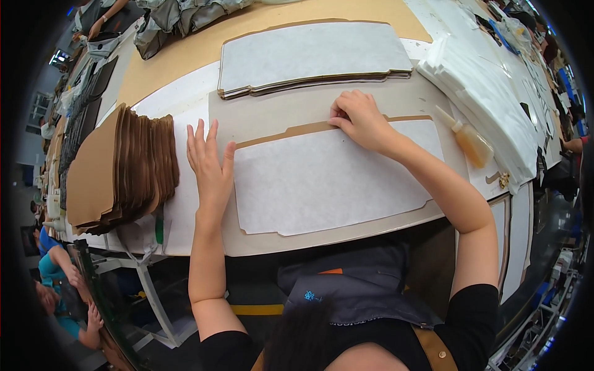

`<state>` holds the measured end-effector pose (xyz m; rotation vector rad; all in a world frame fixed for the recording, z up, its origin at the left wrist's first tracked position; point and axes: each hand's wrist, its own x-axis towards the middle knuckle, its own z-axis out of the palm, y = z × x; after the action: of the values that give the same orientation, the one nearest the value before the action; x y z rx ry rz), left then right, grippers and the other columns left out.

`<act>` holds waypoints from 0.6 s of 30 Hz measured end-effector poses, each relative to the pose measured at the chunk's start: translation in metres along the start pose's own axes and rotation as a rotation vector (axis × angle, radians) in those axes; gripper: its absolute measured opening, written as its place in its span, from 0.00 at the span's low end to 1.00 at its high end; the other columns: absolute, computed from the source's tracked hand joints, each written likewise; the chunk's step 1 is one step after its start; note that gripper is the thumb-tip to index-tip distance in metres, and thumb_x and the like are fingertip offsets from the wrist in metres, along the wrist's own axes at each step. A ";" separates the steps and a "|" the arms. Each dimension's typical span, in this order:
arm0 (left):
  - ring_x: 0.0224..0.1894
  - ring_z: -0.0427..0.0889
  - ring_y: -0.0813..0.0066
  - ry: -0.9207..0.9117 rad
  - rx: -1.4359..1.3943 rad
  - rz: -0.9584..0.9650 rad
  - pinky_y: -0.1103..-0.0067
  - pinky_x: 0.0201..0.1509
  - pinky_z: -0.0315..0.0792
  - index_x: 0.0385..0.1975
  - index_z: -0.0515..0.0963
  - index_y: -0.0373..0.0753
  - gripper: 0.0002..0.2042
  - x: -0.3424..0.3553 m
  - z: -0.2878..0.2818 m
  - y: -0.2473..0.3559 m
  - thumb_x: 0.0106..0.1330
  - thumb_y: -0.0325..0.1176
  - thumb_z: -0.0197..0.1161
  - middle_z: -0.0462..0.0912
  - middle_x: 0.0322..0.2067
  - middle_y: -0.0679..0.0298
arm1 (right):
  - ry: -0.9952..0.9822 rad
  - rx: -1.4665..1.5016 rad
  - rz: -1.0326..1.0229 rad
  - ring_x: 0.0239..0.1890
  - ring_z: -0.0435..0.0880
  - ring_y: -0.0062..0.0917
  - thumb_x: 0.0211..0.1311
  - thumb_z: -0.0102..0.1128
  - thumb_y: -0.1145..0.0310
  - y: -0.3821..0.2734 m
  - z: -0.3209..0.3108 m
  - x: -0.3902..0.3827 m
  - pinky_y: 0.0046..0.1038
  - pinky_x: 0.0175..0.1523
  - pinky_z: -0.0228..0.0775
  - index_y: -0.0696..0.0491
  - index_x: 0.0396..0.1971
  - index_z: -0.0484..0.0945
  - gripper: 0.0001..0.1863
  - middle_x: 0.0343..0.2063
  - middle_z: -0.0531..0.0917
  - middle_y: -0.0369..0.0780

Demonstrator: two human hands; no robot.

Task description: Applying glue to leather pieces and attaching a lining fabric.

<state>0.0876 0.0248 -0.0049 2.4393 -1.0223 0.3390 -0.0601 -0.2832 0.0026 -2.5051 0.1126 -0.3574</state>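
Observation:
In front of me a white sheet [328, 179] lies over a brown cut panel [291, 132], whose notched far edge shows beyond it. My left hand [209, 162] is open with fingers spread, beside the sheet's left edge. My right hand [362, 120] is closed, fingers curled together at the panel's far edge; what lies under the fingertips is hidden. Farther back rests a stack of similar white-faced panels [312, 54]. To the left of my left hand stands a thick stack of brown cut pieces [117, 170].
At the right are a squeeze bottle of amber liquid [473, 145], a pile of white soft sheets [476, 99] and small brass-coloured bits [503, 180]. Grey bags [179, 21] lie at the far left. Beyond the table's left side, a co-worker in turquoise [62, 278] is visible.

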 end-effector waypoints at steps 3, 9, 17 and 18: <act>0.78 0.45 0.49 0.000 -0.038 -0.010 0.56 0.77 0.41 0.68 0.67 0.39 0.26 0.000 0.001 -0.001 0.77 0.49 0.52 0.59 0.72 0.49 | 0.027 -0.022 -0.049 0.40 0.75 0.34 0.62 0.64 0.72 0.001 0.000 -0.002 0.35 0.54 0.60 0.52 0.28 0.77 0.05 0.29 0.79 0.38; 0.59 0.67 0.63 -0.089 -0.324 -0.099 0.70 0.62 0.61 0.53 0.78 0.36 0.20 0.000 -0.010 -0.001 0.72 0.47 0.62 0.76 0.55 0.57 | 0.007 0.087 -0.086 0.36 0.74 0.30 0.65 0.62 0.73 -0.015 -0.025 -0.010 0.32 0.57 0.58 0.52 0.33 0.74 0.05 0.27 0.79 0.36; 0.26 0.66 0.91 -0.263 -0.847 -0.416 0.89 0.30 0.60 0.41 0.82 0.34 0.12 0.000 -0.017 0.011 0.68 0.37 0.68 0.78 0.27 0.75 | -0.122 0.049 0.043 0.40 0.74 0.21 0.62 0.69 0.69 -0.011 -0.076 -0.031 0.30 0.64 0.54 0.51 0.40 0.76 0.11 0.28 0.79 0.32; 0.27 0.67 0.91 -0.246 -0.878 -0.415 0.89 0.30 0.60 0.40 0.82 0.34 0.12 0.001 -0.017 0.013 0.69 0.38 0.68 0.78 0.27 0.75 | -0.119 0.047 0.048 0.40 0.74 0.21 0.62 0.69 0.69 -0.005 -0.082 -0.037 0.30 0.64 0.54 0.51 0.40 0.76 0.11 0.28 0.79 0.32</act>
<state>0.0779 0.0247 0.0143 1.8133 -0.5408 -0.4712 -0.1185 -0.3186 0.0610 -2.4660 0.1150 -0.1883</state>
